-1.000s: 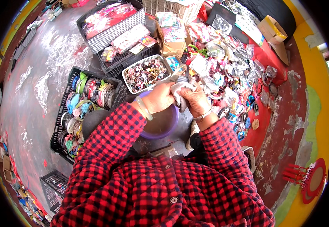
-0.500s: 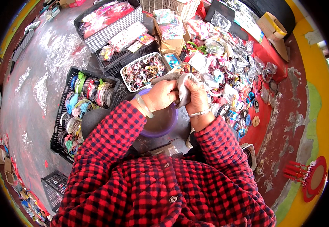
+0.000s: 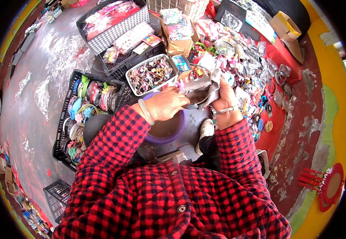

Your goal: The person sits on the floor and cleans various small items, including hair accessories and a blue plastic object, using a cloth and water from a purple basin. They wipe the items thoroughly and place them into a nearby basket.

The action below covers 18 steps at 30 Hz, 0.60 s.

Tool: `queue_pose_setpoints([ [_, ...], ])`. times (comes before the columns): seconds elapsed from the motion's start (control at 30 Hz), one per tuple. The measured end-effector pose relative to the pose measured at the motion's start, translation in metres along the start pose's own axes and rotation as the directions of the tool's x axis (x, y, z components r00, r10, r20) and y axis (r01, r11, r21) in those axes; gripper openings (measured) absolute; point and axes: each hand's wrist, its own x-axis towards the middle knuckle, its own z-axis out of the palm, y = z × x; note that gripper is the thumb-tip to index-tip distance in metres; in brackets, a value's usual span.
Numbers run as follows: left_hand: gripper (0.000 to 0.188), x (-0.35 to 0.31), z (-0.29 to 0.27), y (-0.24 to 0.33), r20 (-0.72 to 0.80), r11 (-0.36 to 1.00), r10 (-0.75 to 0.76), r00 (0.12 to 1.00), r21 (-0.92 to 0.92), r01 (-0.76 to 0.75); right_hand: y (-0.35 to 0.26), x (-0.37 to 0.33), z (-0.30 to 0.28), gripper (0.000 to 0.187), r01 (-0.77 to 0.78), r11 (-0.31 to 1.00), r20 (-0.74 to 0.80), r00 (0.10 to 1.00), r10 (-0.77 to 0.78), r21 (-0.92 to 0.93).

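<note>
Above a purple basin [image 3: 183, 133] of murky water, a crumpled grey cloth [image 3: 198, 85] stretches between my two hands. My left hand [image 3: 164, 104], with a pale bangle at the wrist, is closed with its fingertips on the cloth's left edge. A small dark strip pokes out by those fingertips; its kind is unclear. My right hand [image 3: 225, 98], wearing a silvery bangle, grips the right side of the cloth between thumb and fingers. Just behind the left fingers shows a bit of pink, partly hidden.
A black crate of headbands [image 3: 57, 149] stands at the left. Behind the basin is a white basket of hair ties [image 3: 131, 81], beside a cardboard box [image 3: 179, 47]. Bagged accessories [image 3: 240, 59] heap up on red cloth at the right. My shoe [image 3: 206, 129] is near the basin.
The cloth was bunched between both hands; now it is spread wider. My right hand has moved right, away from the left, which has turned knuckles up.
</note>
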Motion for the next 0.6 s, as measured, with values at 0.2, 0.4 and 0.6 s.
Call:
queue_pose_setpoints([
  [0.2,0.029,-0.001,-0.006,0.000,-0.075,0.988,0.063,0.995,0.145,-0.052,0.001,0.001,-0.008,0.027,-0.008,0.997,-0.056,0.998,0.004,-0.072],
  [0.4,0.024,0.007,-0.001,0.017,-0.260,0.984,-0.052,0.964,0.152,0.094,0.014,0.004,-0.010,0.019,0.065,0.997,0.046,0.997,-0.063,-0.034],
  [0.6,0.009,0.004,0.020,0.004,-0.226,0.983,-0.165,0.960,0.045,0.180,0.023,-0.008,0.014,0.020,0.077,0.993,0.201,0.978,-0.058,-0.091],
])
